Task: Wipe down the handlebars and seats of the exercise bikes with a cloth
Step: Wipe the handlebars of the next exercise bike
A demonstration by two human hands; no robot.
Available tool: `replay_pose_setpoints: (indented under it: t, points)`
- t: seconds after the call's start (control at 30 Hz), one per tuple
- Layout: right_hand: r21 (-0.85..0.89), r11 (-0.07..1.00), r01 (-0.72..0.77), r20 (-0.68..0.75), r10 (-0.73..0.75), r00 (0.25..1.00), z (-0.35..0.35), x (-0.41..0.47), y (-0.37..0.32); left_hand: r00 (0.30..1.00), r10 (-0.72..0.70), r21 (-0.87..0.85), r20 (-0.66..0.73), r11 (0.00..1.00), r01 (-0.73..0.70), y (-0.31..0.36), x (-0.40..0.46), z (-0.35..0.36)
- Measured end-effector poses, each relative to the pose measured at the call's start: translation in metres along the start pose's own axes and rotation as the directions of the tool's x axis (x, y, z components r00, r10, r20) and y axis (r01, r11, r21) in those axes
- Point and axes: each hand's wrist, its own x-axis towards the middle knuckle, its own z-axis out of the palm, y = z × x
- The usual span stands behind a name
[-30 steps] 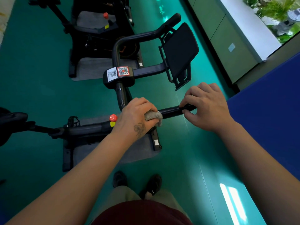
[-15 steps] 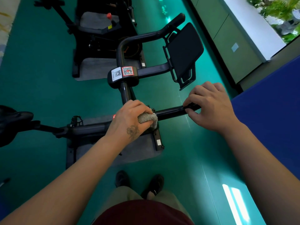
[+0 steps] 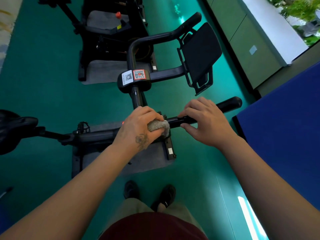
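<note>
Mid handlebar wipe: my L hand [image 3: 138,126] gripped the grey cloth [image 3: 158,125] round the near handlebar [image 3: 181,120] by the stem, R hand [image 3: 206,122] clasped the bar beside it; next prob. R must let go so cloth can run outward.

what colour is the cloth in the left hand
Speckled grey-beige, a fuzzy bunched cloth held against the black handlebar; head view.

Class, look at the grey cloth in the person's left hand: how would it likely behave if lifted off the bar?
The cloth looks soft and floppy: it bunches under the left hand and a corner droops below the handlebar. It is probably light, since the fingers alone hold it. Its fuzzy surface suggests it would grip rather than slip.
</note>
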Motion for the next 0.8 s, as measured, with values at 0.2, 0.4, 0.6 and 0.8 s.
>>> replay_pose_setpoints:
  t: [0.2,0.4,0.6,0.8]
  points:
    - [0.012,1.000,-0.018,0.004,0.018,1.000,0.000,-0.001,0.001,0.999,0.026,0.014,-0.022,1.000,-0.025,0.004,0.006,0.009]
    - [0.011,1.000,-0.021,-0.007,0.021,1.000,0.001,0.000,-0.001,0.999,0.052,-0.024,-0.001,0.998,-0.052,0.010,0.014,0.015]
    - [0.002,1.000,-0.029,-0.010,0.029,1.000,0.000,-0.001,-0.002,0.999,0.053,-0.013,-0.002,0.999,-0.053,-0.016,-0.004,-0.005]
    - [0.001,0.999,-0.041,-0.013,0.041,0.999,0.002,0.000,-0.003,0.996,0.085,0.039,0.022,0.996,-0.086,-0.017,0.001,-0.006]
